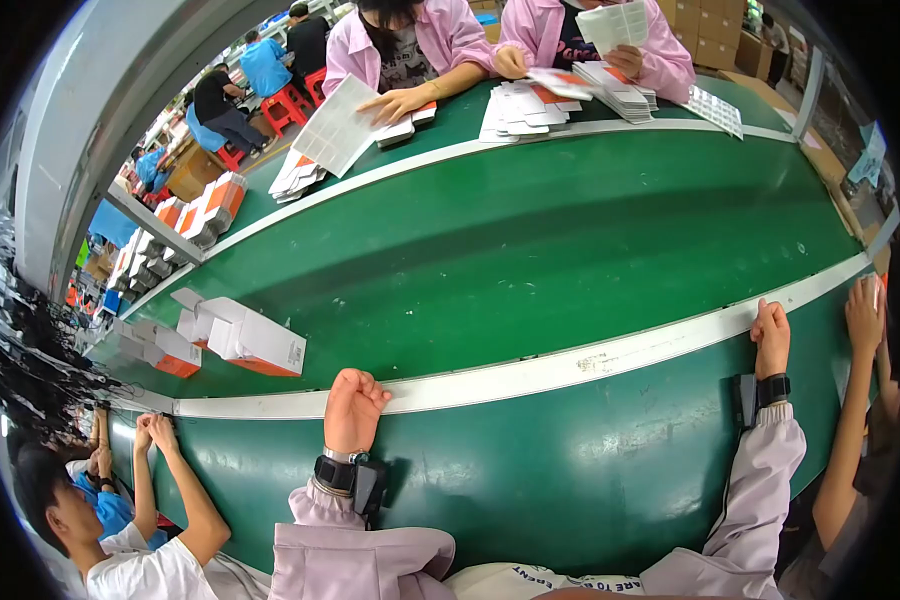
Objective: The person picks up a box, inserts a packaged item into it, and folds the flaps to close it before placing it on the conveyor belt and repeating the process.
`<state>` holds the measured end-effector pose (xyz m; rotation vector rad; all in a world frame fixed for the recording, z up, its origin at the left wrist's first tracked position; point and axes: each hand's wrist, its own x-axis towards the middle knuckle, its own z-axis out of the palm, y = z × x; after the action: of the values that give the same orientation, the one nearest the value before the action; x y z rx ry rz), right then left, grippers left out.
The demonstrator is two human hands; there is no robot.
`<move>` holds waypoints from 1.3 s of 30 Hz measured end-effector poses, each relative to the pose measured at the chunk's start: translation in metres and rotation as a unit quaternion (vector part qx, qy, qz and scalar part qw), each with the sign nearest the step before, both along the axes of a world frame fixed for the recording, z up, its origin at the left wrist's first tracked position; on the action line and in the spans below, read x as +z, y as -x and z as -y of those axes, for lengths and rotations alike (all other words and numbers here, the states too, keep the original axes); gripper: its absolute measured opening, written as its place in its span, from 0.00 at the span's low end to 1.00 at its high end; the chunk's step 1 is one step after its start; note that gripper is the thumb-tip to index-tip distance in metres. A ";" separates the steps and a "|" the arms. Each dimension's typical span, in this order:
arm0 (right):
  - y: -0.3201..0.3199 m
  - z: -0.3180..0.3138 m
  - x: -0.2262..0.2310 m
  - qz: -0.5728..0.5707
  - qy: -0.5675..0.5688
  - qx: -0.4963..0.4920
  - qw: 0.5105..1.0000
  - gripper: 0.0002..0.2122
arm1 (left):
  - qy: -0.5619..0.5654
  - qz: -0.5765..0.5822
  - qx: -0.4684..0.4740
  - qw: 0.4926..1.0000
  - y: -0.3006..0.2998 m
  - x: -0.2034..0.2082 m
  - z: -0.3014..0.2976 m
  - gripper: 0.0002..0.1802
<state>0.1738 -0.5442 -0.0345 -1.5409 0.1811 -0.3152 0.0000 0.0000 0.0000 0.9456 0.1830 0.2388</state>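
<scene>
Lilac sleeves are seen nearest the head camera. At the white rail of the green counter, the left hand and right hand are held with fingers curled narrow. White-and-orange boxes are placed beyond, toward the left edge.

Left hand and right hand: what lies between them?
In the head view, a smudged white strip runs between the left hand and the right hand.

The worktop is coloured green, the rail white. The cartons are patterned white with orange panels. The person's sleeves are tinted pale mauve, the wrist straps black. Pink is shown by the co-workers' jackets, red by the stools.
</scene>
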 end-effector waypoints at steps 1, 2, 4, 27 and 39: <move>0.000 0.002 0.002 0.002 0.004 -0.001 1.000 0.13 | -0.031 0.014 0.017 0.999 -0.002 -0.003 -0.002 0.07; -0.003 0.005 0.003 0.003 0.008 0.005 1.000 0.13 | -0.063 0.026 0.041 0.997 0.000 -0.006 -0.002 0.07; -0.008 0.012 0.007 0.005 0.017 0.021 1.000 0.13 | -0.091 0.037 0.076 0.992 0.000 -0.012 -0.004 0.07; 0.032 -0.014 0.012 0.037 -0.030 -0.070 0.996 0.12 | -0.446 -0.077 0.455 0.767 -0.013 -0.016 -0.112 0.51; 0.059 -0.079 0.034 -0.004 -0.004 0.140 0.990 0.10 | -0.346 0.017 0.172 0.922 -0.040 -0.005 0.080 0.42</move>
<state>0.1153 -0.4648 -0.0008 -1.5372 -0.0287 -0.0860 0.0395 -0.0796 -0.0049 1.6128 0.2393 0.6740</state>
